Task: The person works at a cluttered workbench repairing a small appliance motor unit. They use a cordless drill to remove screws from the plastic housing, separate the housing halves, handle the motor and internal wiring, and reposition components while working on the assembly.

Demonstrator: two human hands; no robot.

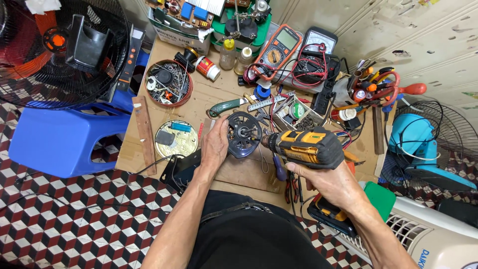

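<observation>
My left hand [215,146] grips the left rim of a round black fan motor housing [243,133] that stands on a small wooden board [244,172] on the workbench. My right hand [332,183] holds a yellow and black cordless drill [307,147] by its handle. The drill lies level, its chuck pointing left and touching the right side of the housing near its centre. The drill's battery base [328,211] sticks out below my right wrist.
The wooden bench [209,97] carries a red bowl of screws [168,82], a round tin lid [176,138], two multimeters [279,50], a box of small parts [295,113], pliers and screwdrivers [371,84]. A blue stool [62,139] and fan grille [59,50] stand left; a blue fan [423,149] right.
</observation>
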